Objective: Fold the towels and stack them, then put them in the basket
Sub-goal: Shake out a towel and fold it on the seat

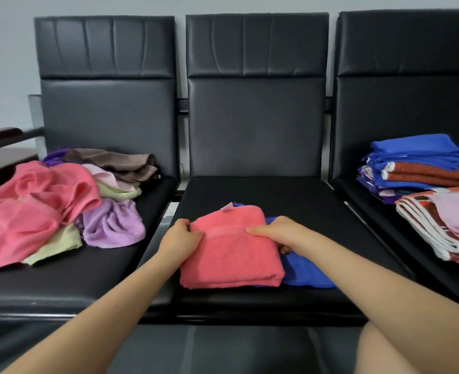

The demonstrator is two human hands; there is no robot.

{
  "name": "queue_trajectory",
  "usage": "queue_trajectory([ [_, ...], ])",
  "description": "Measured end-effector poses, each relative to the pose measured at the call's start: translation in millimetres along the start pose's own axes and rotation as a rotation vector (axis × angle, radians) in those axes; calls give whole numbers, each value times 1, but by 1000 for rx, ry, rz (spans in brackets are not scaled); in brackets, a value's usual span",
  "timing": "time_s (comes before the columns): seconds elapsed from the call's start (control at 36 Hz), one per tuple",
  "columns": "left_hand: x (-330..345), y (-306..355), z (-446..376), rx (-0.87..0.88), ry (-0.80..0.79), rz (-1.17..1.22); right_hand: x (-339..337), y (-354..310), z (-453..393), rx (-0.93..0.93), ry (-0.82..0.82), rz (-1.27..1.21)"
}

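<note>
Three black seats [255, 136] are joined in a row against a pale wall. The left seat [61, 276] is covered over its rear and left parts by a loose heap [58, 201] of unfolded towels: a big pink one at the left edge, a lilac one toward the right edge, pale yellow ones beneath, and a brown one at the back. On the right seat [363, 201] two folded stacks are seen: a blue stack [417, 163], with rust and purple layers in it, toward the rear, and a striped stack [438, 228] topped in pale pink toward the front right.

On the middle seat [303, 195], near the front edge, a folded pink towel [231, 255] is laid over a blue towel [303, 268], which shows past its right side and at its far corner. A small white tag [227, 207] sticks up at the pink towel's far edge.

The pink towel's left side is grasped by the left hand [178, 238], thumb on top and fingers curled at the edge. Its right side is held by the right hand [279, 230], thumb stretched across the top, fingers tucked beneath. No basket can be seen.
</note>
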State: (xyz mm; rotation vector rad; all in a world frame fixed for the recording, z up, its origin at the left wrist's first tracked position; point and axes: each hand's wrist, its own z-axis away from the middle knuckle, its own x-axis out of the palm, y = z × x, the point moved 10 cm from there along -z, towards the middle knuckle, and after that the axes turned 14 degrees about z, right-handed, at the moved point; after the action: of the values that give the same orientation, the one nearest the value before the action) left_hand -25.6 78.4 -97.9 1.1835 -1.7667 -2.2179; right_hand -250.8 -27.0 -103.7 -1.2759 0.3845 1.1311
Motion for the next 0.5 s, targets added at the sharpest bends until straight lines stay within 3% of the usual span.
queue_trajectory([
  [0.28,4,-8,-1,-113,-62,28,15,-12,3,-62,-216,-427],
  [0.42,8,1,7,-23,-89,-50,30,-23,18,-11,-320,-696],
  [0.5,7,7,13,18,-84,-55,35,-20,24,72,-306,-721],
])
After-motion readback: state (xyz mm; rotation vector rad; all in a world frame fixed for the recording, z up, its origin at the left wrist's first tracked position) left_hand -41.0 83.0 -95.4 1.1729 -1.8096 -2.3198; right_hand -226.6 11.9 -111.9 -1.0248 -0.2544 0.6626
